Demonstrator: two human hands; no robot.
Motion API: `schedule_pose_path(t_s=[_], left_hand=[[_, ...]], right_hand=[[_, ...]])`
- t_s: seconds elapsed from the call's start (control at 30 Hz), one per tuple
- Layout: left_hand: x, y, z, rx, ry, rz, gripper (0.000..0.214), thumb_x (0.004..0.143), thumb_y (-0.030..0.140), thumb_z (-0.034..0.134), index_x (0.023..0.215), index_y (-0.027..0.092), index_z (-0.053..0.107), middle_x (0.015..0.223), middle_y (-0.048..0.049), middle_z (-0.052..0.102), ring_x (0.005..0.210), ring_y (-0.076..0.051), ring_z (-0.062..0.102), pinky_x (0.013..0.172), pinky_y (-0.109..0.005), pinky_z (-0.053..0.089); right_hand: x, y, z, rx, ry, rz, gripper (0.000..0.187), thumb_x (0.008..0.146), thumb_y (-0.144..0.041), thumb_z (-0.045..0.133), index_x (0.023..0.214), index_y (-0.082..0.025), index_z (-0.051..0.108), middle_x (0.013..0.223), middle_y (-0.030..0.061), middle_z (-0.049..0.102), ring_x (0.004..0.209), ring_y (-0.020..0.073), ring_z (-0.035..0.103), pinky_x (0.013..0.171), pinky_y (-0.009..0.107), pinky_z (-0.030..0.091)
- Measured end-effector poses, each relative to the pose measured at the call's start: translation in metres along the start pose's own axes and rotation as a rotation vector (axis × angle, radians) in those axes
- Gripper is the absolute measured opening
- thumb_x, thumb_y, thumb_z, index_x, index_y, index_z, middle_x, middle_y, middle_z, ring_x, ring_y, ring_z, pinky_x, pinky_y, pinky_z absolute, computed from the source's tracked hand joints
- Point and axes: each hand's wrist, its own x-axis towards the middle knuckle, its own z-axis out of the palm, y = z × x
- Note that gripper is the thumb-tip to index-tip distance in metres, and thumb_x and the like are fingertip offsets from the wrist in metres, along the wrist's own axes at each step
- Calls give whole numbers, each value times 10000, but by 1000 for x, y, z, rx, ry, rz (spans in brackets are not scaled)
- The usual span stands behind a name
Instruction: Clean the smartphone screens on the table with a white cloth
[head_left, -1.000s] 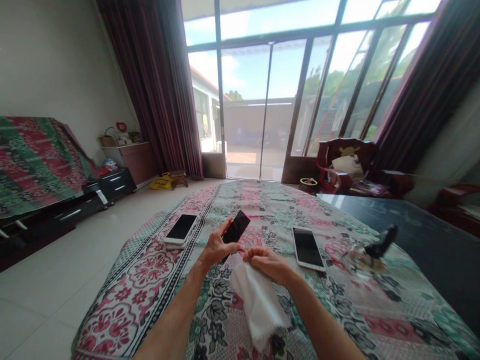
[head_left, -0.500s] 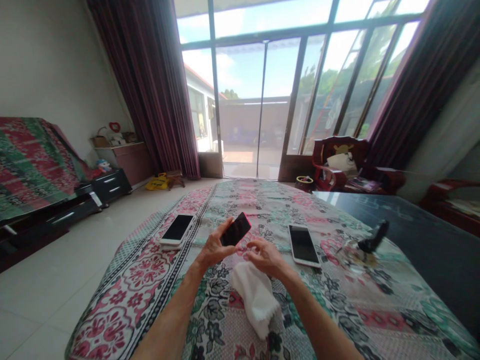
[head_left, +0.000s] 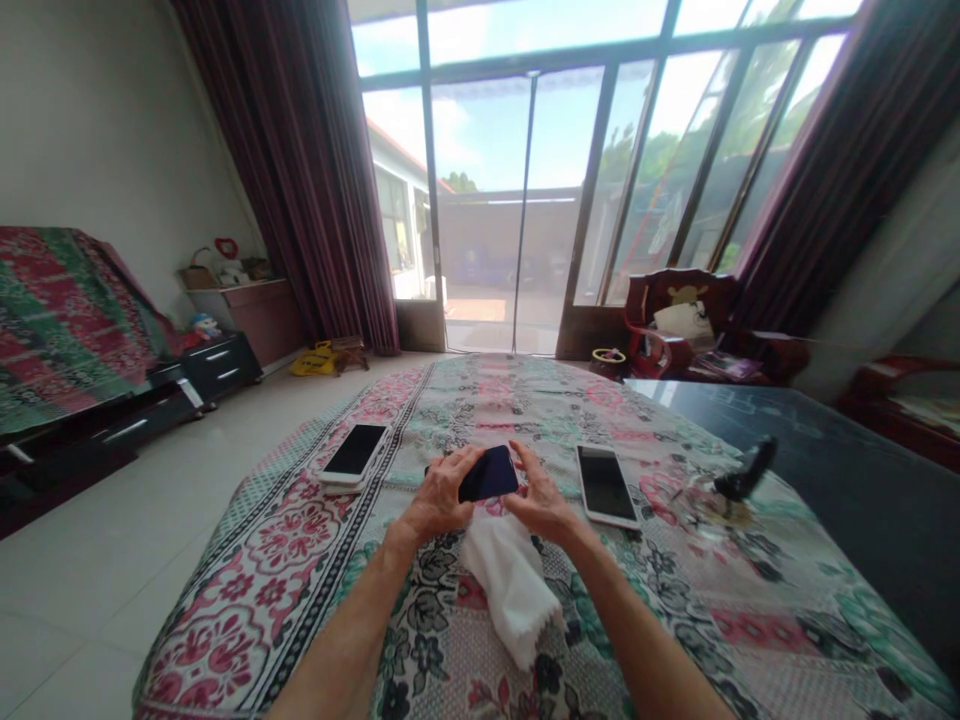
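Note:
A dark phone (head_left: 489, 473) is held level above the flowered cloth between both hands. My left hand (head_left: 439, 497) grips its left end with curled fingers. My right hand (head_left: 541, 497) pinches its right end. A white cloth (head_left: 512, 585) lies on the table just under my right wrist, let go. One white phone (head_left: 355, 452) lies screen-up to the left of my hands, another white phone (head_left: 604, 485) to the right.
The table (head_left: 300, 560) wears a floral cover; its right part is bare dark glass (head_left: 847, 480). A small black object (head_left: 742, 480) stands at the right on the cover. Beyond are a glass door, dark curtains, a red wooden chair (head_left: 675, 320) and a low cabinet at left.
The dark phone has tipped from a raised slant to level. My right hand has let go of the white cloth and taken the phone's right end.

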Motion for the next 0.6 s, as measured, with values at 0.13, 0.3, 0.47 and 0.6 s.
schedule_pose_path(t_s=[0.13,0.3,0.47,0.6], left_hand=[[-1,7,4,164,-133,25,898,566,47,551,1436,224,416,1464,-126,446,1343,-327,399,1141,-508,181],[0,15,3,187,-162,51,853,585,44,570,1403,261,460,1447,-99,467,1335,-315,404,1144,-493,163],[3,5,1,119,132,-55,723,600,107,691,1297,254,572,1373,-99,522,1311,-342,398,1128,-478,220],[6,0,-2,128,341,-362,504,711,177,647,1214,214,631,1038,-89,679,1026,-266,597,966,-369,409]], right_hand=[[-5,4,-3,-246,-97,-238,895,595,-92,500,1465,-166,306,1476,141,372,1383,280,304,1141,476,262],[-6,3,-6,-418,-103,-256,821,602,-118,548,1407,-144,393,1335,156,490,1251,297,434,1089,451,327],[-8,3,-1,-482,-25,-16,704,656,-230,616,1340,-145,477,1160,156,589,1052,290,560,939,398,439],[-11,-2,2,-578,10,96,704,666,-292,651,1341,-166,496,1151,151,603,1034,290,561,926,376,425]])
